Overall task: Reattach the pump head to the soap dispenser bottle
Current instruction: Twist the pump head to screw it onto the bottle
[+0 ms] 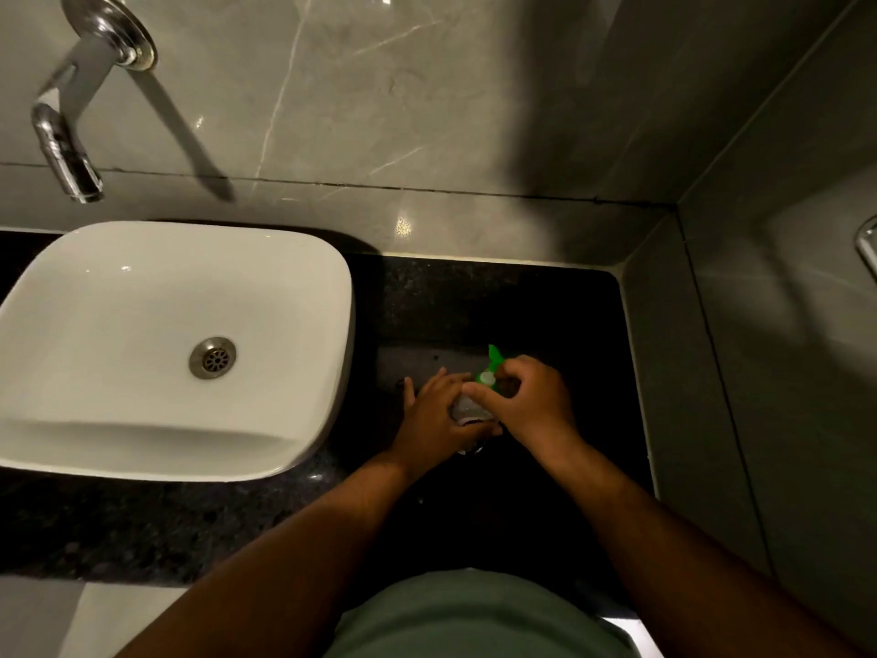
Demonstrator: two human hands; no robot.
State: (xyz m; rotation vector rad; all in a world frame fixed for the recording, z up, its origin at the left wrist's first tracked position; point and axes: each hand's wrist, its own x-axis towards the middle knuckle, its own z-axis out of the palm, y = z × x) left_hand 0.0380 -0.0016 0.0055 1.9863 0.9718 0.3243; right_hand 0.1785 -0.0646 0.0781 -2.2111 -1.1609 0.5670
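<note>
Bottle (467,407) clear, gripped by left hand (434,415), right hand (534,403) pinching green pump head (493,365), speckled black counter (545,301)

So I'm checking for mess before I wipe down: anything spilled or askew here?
Nothing stands out. Both hands, left and right, hold the soap bottle and green pump head on the dark counter; no visible spill.

Basin (142,296) on counter (474,296), left. Tap (66,135) on far wall above it. Bottle (467,406) on counter right of basin, pump (491,368) on top.
</note>
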